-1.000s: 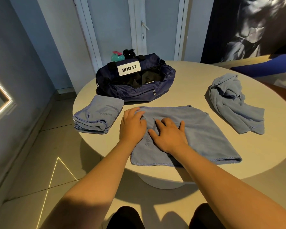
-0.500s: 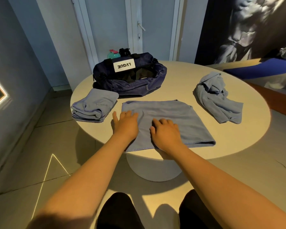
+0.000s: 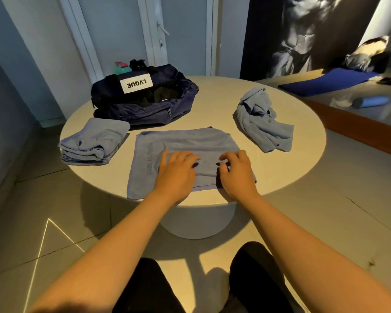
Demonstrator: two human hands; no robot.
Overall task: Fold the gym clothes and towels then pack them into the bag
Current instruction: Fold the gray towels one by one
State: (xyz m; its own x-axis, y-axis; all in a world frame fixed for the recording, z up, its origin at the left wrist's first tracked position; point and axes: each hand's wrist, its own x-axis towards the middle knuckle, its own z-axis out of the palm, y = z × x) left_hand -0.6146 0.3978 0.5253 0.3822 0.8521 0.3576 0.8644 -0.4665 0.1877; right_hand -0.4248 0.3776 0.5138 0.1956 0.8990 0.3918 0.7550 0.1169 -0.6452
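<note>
Left hand (image 3: 176,175) and right hand (image 3: 237,175) on towel (image 3: 190,138), flat, long axis left-right.

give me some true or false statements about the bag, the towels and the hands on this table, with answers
1. The navy blue fabric duffel bag is zipped shut. False: its top gapes open.
2. The left hand and the right hand both rest on the flat blue towel spread on the round beige table. True.
3. The folded blue towel lies to the right of the flat one. False: it lies to the left. The crumpled blue-grey cloth is the one on the right.
4. A teal plastic bottle stands behind the bag. True.
</note>
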